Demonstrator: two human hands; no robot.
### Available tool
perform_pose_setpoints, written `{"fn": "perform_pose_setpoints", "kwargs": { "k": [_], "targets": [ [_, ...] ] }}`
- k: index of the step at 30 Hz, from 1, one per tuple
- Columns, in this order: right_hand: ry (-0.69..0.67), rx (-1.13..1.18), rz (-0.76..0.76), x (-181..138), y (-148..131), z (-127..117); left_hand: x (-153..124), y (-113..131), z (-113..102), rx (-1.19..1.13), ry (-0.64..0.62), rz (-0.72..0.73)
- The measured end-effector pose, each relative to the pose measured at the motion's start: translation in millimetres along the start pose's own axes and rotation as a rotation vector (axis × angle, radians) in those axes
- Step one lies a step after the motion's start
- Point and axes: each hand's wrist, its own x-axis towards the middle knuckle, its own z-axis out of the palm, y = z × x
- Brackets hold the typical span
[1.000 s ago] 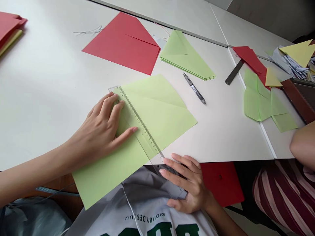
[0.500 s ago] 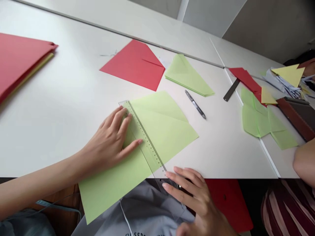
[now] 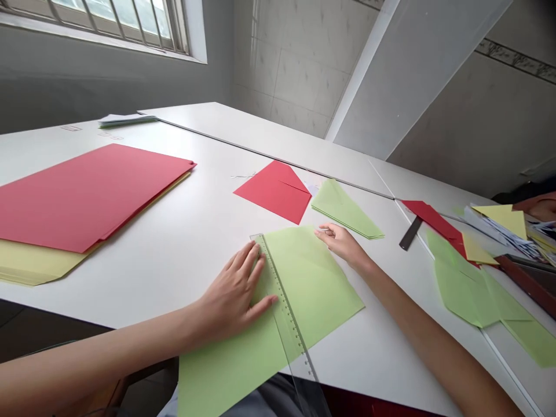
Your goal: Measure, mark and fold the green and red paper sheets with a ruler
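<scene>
A light green paper sheet (image 3: 310,289) lies slanted over the table's front edge, its lower corner hanging past it. Across the sheet runs a clear plastic ruler (image 3: 286,313), its near end reaching beyond the table edge. My left hand (image 3: 237,284) presses flat on the ruler's upper part and the paper, fingers and thumb apart. At the sheet's far right corner, my right hand (image 3: 341,242) has thumb and fingers closed on the paper's edge. The pen is out of sight; whether the right hand or forearm covers it, I cannot tell.
Behind the sheet lie a red paper piece (image 3: 275,194) and folded green paper (image 3: 345,208). Large red sheets (image 3: 95,197) over yellow ones (image 3: 43,263) lie left. At right are a dark ruler (image 3: 410,233), green cut paper (image 3: 464,284) and a brown case (image 3: 527,284).
My right hand has left the ruler's near end and moved up to the paper's far right corner. The left hand stays on the ruler. The view has tilted up and left, showing the window.
</scene>
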Motion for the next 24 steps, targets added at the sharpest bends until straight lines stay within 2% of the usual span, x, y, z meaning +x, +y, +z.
{"fn": "perform_pose_setpoints", "kwargs": {
  "k": [2, 5, 11, 14, 18, 24],
  "targets": [
    [-0.043, 0.009, -0.015, 7, -1, 4, -1, 1, -1, -0.001, 0.002, 0.003],
    [-0.057, 0.024, -0.117, 3, -2, 7, -1, 1, -1, -0.006, 0.005, 0.01],
    [0.008, -0.042, -0.502, -30, -9, 12, 0, 1, -1, -0.013, 0.021, 0.034],
    [-0.041, -0.132, -0.697, -50, -9, 17, -1, 1, 0, -0.016, 0.032, 0.038],
    [-0.066, -0.25, -0.839, -68, -4, 25, -1, 1, -1, -0.02, 0.042, 0.039],
    [0.073, -0.636, -1.088, -75, 2, 32, 0, 1, 0, -0.029, 0.049, 0.034]
  ]
}}
